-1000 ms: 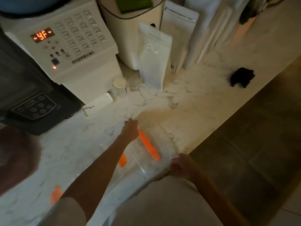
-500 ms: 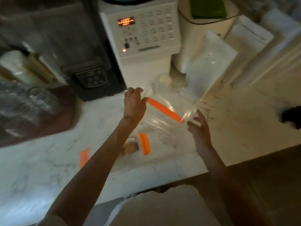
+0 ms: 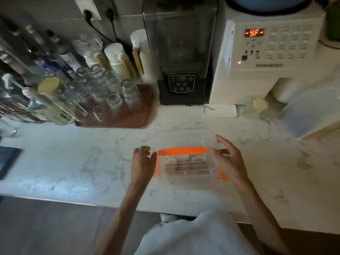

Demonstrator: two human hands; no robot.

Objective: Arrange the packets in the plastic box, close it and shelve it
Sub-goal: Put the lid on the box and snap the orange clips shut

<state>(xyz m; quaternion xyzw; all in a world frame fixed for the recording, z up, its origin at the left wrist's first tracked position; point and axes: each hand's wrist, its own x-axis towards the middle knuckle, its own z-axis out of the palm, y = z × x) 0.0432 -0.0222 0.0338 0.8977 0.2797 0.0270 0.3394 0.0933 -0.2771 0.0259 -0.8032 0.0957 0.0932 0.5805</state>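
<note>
Since half a second back the plastic box (image 3: 186, 162) sat lower on the surface (image 3: 73, 162), lid on; left hand (image 3: 142, 163) and right hand (image 3: 229, 160) flanked its short sides, fingers spread, not clearly clamped; looked light, stiff, slick, so I'd grip the orange-latched ends.

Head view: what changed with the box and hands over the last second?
The lid, held tilted up half a second ago, now lies flat on the box. The left hand and right hand have moved to its two sides, fingers spread. The box stays on the counter, packets inside.
</note>
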